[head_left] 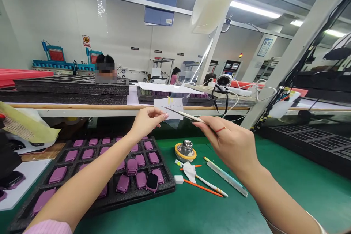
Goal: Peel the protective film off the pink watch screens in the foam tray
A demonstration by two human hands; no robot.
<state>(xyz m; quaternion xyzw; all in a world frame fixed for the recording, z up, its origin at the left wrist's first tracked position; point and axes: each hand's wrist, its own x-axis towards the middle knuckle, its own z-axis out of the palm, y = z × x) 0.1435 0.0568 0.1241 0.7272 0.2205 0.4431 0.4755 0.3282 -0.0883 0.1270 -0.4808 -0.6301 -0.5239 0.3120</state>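
The right hand (pixel 231 135) grasps slim tweezers (pixel 192 117), their dark tip pointing left past the left hand (pixel 146 121). The left thumb and forefinger come close together; whether they pinch anything cannot be told. Both hands are raised before a paper note (pixel 177 102) at the far shelf edge (pixel 68 110). Below left, a foam tray (pixel 168 188) bears purple watch cases (pixel 123 183). Right of its rim lie a metal-topped jar (pixel 187 147) and pens (pixel 204 188); nearer, the green mat (pixel 175 215) offers open room.

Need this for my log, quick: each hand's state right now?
Left hand: closed in a pinch; contents cannot be told.
Right hand: closed, holding tweezers.
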